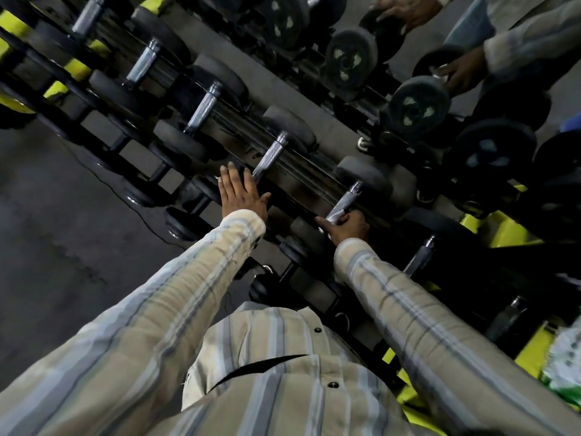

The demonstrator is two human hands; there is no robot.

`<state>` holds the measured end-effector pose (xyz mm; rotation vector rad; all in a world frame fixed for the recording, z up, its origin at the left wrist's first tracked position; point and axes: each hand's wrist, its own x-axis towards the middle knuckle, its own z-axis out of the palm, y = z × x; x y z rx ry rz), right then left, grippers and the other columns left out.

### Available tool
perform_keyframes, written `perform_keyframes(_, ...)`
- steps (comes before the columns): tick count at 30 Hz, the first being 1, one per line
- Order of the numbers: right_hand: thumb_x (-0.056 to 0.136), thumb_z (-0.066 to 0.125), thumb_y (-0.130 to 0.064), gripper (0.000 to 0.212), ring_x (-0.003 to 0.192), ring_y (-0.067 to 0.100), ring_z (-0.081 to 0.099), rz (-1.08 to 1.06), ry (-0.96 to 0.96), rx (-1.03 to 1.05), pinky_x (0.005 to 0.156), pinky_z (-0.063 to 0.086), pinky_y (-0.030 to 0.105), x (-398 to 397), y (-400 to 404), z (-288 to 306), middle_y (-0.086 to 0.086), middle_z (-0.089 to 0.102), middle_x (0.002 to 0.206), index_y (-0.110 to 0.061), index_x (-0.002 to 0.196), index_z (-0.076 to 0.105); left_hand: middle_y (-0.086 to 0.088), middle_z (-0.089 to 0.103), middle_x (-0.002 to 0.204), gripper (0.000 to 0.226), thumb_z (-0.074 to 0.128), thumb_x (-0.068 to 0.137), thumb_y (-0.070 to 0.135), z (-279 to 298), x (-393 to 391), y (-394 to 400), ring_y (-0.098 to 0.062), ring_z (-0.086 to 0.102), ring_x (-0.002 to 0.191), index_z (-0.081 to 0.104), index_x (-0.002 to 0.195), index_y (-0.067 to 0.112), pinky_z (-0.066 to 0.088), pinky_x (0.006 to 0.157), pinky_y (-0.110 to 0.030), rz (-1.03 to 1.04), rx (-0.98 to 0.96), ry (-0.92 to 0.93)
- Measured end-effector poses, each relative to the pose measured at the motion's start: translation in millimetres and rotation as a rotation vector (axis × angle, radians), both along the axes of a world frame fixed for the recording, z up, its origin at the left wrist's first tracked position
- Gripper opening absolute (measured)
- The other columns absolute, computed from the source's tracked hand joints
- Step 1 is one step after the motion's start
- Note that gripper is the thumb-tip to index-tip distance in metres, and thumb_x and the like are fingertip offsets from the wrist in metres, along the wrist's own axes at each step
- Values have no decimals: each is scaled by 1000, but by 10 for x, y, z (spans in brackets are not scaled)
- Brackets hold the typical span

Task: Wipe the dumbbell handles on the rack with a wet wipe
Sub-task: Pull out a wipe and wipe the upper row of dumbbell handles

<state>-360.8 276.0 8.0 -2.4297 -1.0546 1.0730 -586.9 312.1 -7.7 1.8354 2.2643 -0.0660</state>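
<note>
Gripping a white wet wipe around the lower end of a dumbbell handle mid-frame is the right hand; left hand lies flat, fingers straight, on the rack just left of it.

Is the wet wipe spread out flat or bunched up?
Bunched up: the wet wipe sits crumpled under the right hand, pressed round the dumbbell handle.

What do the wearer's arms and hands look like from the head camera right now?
Both arms wear long sleeves of a beige shirt with blue-grey stripes, buttoned cuffs at the wrists. The left hand and right hand are bare: no gloves, rings or watch visible.
</note>
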Motion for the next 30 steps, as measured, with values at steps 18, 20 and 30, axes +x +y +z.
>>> perform_keyframes(18,82,70,-1,15,89,36,64,415,-467,629,75,52,34,235,79,8,16,69,101,-5,96,75,-31,3,165,79,52,98,50,-36,-9,-14,-48,-1,154,24,155,2,1,126,-55,-5,20,-31)
perform_keyframes(20,84,65,-2,16,94,36,61,546,-539,646,78,53,36,233,118,-79,15,67,105,-5,97,74,-31,4,164,79,53,98,49,-38,-16,-10,-48,0,153,26,155,1,1,126,-56,-12,24,-41)
perform_keyframes(30,85,69,-8,18,99,30,70,805,-62,211,91,54,36,180,28,213,13,75,102,-15,95,82,-31,8,164,79,54,96,50,1,-20,-24,-48,4,153,30,153,0,2,126,-55,-12,-16,-71)
